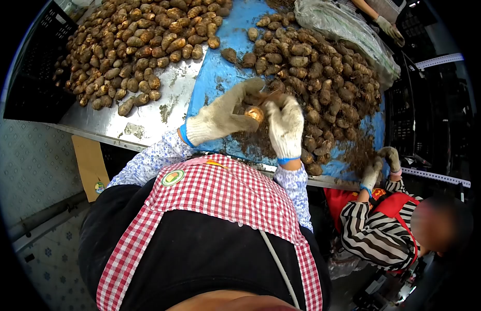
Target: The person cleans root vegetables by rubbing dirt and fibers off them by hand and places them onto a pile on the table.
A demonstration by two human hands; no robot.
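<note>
A small taro corm point(255, 113) with a pale yellow-brown end showing sits in my left hand point(219, 114), whose dirty white glove curls around it. Close against its right side is my right hand point(285, 124), also gloved, with fingers bent together. Brown root fibres point(270, 96) show between the two hands, but what the right fingertips grip is hidden. Just beyond my hands lies a heap of dark, hairy taro corms point(323, 78) on a blue sheet point(206, 85).
Cleaner-looking taro corms point(142, 46) are piled on the metal tabletop point(170, 85) at left, beside a black crate point(35, 78). A plastic bag point(344, 33) borders the right heap. Co-workers' gloved hands point(372, 173) are at the right edge and upper right. Black crates point(419, 114) stand at right.
</note>
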